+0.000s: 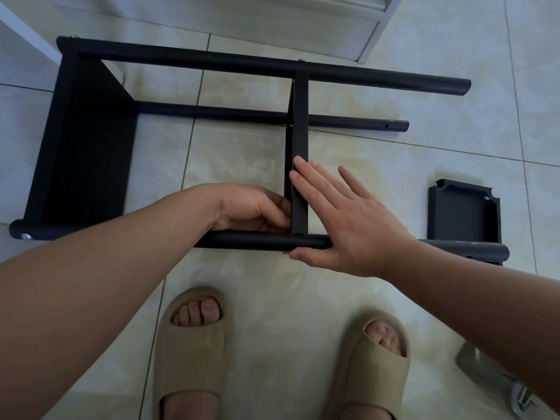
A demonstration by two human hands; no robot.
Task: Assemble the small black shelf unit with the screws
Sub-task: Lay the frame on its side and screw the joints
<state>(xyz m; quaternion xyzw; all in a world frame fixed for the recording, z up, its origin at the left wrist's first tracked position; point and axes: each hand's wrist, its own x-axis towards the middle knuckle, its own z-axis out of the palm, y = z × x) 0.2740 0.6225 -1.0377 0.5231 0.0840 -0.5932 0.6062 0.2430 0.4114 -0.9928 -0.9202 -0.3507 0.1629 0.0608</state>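
Steadying the shelf (300, 131) against the pole (257, 241), likely for screwing: left hand (251, 209) grips it, right hand (348, 225) presses flat, fingers straight.

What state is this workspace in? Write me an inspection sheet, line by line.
Surface: pale tiled floor.
Job's things: black shelf unit lies on its side, with its end panel on the left. The middle panel stands between the tubes. A screw sits in the near tube. A loose panel lies to the right.
Clutter: grey metal object at lower right, kind unclear.
Hands: left hand pinches the middle panel's near end. Right hand is flat, fingers straight against that panel.
Cables: nothing seen.
Surroundings: white furniture behind the unit; beige slippers on the person's feet.
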